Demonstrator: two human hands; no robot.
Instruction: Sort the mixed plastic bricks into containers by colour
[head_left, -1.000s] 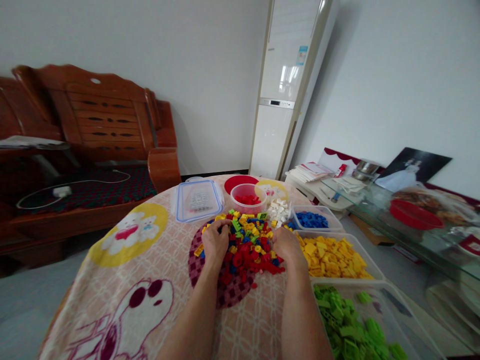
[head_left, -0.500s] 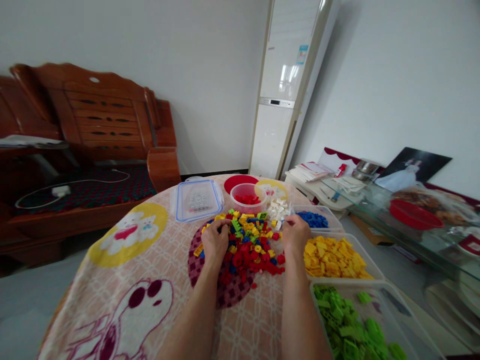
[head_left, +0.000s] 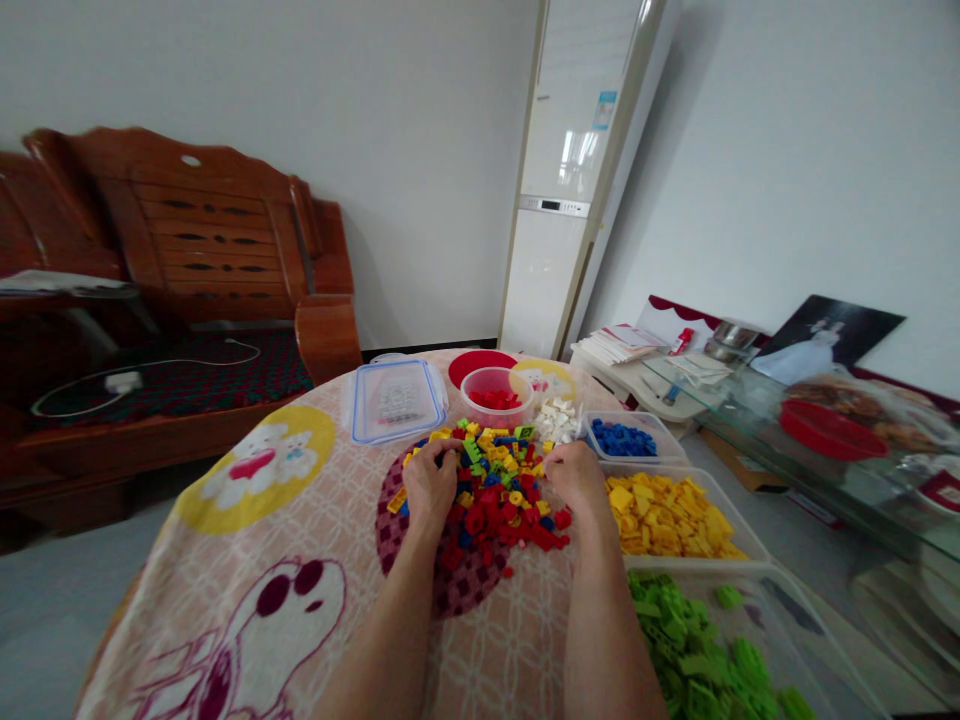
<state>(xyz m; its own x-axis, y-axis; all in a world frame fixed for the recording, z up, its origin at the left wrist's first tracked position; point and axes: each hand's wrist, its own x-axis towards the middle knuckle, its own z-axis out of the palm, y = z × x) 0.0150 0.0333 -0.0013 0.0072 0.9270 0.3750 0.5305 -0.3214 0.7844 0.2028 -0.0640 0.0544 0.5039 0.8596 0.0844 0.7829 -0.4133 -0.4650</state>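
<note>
A heap of mixed small bricks (head_left: 499, 490), red, yellow, blue and green, lies on the cartoon-print tablecloth (head_left: 300, 560). My left hand (head_left: 429, 482) rests on the heap's left side, its fingers curled down into the bricks. My right hand (head_left: 575, 475) sits at the heap's right edge, fingers bent and pinched among the bricks; what they hold is hidden. Just past the right hand lies a small pile of white bricks (head_left: 556, 418).
Clear tubs stand on the right: blue bricks (head_left: 622, 438), yellow bricks (head_left: 667, 512), green bricks (head_left: 697, 650). Behind the heap are a round tub of red bricks (head_left: 496, 397), a red lid (head_left: 480, 364) and a blue-rimmed lid (head_left: 395, 400). A wooden sofa stands left, a glass table right.
My right hand went from the heap's right side toward the blue and yellow tubs, then came back to the heap's right edge. My left hand stayed on the heap.
</note>
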